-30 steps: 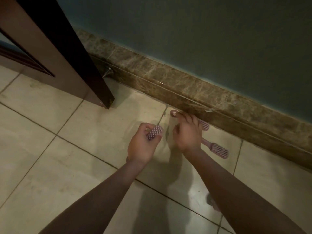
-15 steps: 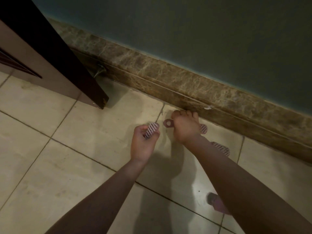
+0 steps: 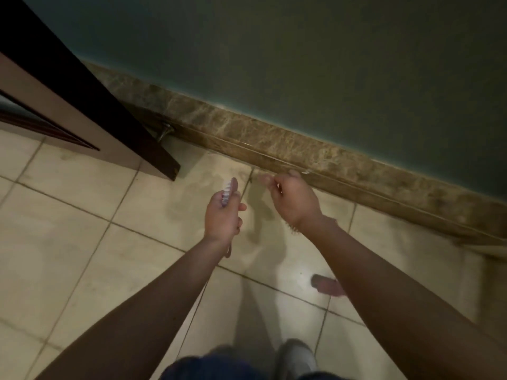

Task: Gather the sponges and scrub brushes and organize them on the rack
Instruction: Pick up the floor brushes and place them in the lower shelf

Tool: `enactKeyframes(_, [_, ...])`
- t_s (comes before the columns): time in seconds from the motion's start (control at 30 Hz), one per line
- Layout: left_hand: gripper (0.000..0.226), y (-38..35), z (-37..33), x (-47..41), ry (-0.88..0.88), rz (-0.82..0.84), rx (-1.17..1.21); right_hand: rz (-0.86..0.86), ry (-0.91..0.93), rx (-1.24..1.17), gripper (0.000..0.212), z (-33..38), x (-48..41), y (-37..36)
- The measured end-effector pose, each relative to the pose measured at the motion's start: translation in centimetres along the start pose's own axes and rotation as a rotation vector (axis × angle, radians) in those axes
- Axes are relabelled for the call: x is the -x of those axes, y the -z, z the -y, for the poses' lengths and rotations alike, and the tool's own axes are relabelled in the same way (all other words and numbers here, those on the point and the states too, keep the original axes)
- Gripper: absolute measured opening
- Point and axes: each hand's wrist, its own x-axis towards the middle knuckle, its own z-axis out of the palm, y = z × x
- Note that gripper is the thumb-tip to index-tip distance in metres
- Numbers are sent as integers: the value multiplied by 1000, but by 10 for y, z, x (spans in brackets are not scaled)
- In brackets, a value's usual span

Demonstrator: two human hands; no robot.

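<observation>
Left grip (image 3: 223, 215) clasps pink brush (image 3: 227, 192); right grip (image 3: 295, 201) clasps second brush (image 3: 293, 229).

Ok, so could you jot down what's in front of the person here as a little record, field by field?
place: tiled floor, beside a marbled baseboard and a dark door
left hand: grips a pink scrub brush, bristle head pointing up
right hand: curled round a second brush, blurred; its bristles show by the wrist
lying on floor: a pinkish thing, partly hidden by the right forearm; cannot tell what it is
rack: not in view
</observation>
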Motion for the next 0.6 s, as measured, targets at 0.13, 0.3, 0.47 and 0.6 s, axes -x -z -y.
enactKeyframes(0.13, [26, 18, -62, 81, 14, 16, -62, -91, -138, -217, 30, 48, 56, 75])
enactKeyframes(0.3, [20, 39, -159, 191, -26, 72, -155, -210, -302, -478, 22, 121, 147, 191])
enactKeyframes(0.47, [19, 60, -268, 306, -66, 155, -194, -334, -343, -572, 3, 195, 237, 311])
enactKeyframes(0.6, [23, 67, -341, 389, -99, 244, -234, -425, -408, -651, 21, 242, 298, 395])
